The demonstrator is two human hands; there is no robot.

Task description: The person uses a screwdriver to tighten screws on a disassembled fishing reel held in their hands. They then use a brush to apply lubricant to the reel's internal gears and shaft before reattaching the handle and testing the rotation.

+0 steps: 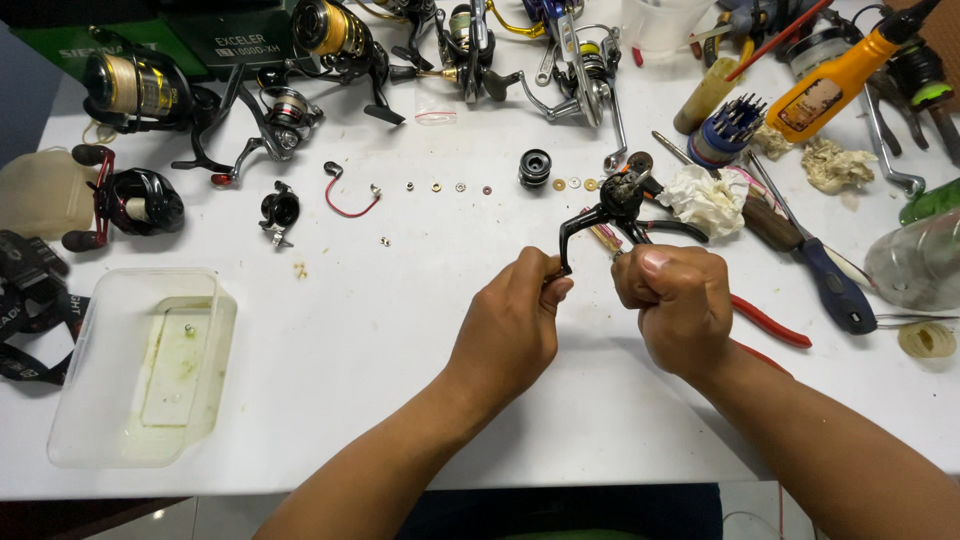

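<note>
Two hands meet over the middle of the white table (380,330); what does each one hold?

— The left hand (515,325) is closed, its fingertips pinched on the lower end of a black reel frame (610,212). The right hand (672,305) is curled into a fist just beside it, wrapped around something whose shape is hidden by the fingers (thin pale sticks (603,240) show just above the fist).

— Where does the frame sit?

— Raised above the table, between and slightly beyond the two hands, its arm bending down toward the left hand.

— What lies near the right hand?

— Red-handled pliers (770,322) run out from under it; a blue-handled screwdriver (835,290) and a wooden-handled tool (770,222) lie farther right, and a crumpled white tissue (705,200) sits just behind the frame.

— And farther back?

— A row of small washers (448,187) stretches across the table, ending near a black cylindrical part (535,168). A bent red wire (345,195) and a small black part (279,212) lie left of that row. Several spinning reels (340,40) crowd the far edge.

— What occupies the left side?

— A clear plastic tray (140,365) with greenish residue inside stands near the front edge, well apart from both hands; a black baitcasting reel (135,200) rests behind it.

— And the far right?

— An orange bottle (840,75) lies tilted among tools, beside a round blue bit holder (725,135).
</note>
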